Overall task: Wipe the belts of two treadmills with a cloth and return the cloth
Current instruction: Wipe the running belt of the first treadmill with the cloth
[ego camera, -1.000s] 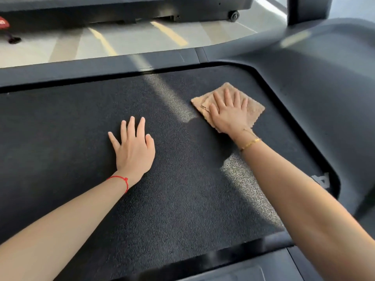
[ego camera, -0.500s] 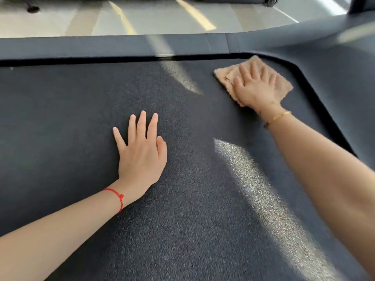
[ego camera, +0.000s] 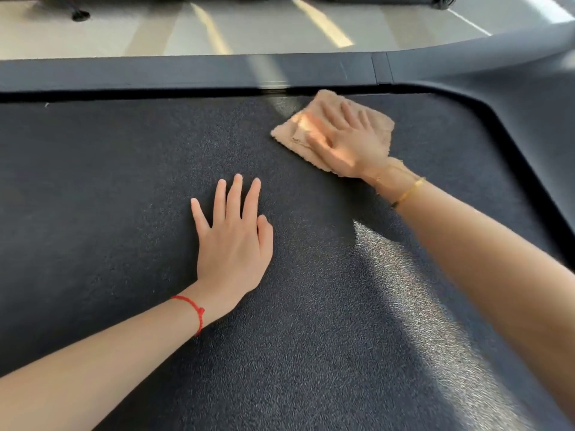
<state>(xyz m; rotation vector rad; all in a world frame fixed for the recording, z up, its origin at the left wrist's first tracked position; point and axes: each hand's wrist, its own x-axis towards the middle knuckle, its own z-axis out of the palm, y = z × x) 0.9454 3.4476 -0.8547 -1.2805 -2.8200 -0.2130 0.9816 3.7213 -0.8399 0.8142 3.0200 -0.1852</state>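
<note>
A dark, rough treadmill belt (ego camera: 124, 197) fills most of the head view. A tan cloth (ego camera: 378, 126) lies flat on its far side, close to the far side rail. My right hand (ego camera: 345, 141) presses palm-down on the cloth with fingers spread, blurred by motion. My left hand (ego camera: 233, 241) rests flat on the bare belt near the middle, fingers apart, holding nothing. A red string sits on the left wrist and a gold bracelet on the right.
A dark grey side rail (ego camera: 186, 73) borders the belt's far edge. The treadmill's raised front housing (ego camera: 535, 126) curves along the right. Beyond the rail lies pale floor (ego camera: 264, 29) with yellow stripes, and another machine's wheel (ego camera: 446, 0) shows at the top.
My right hand has slid the cloth leftward along the belt's far edge, away from the right corner. The left hand has stayed planted on the belt. The camera has leaned further forward.
</note>
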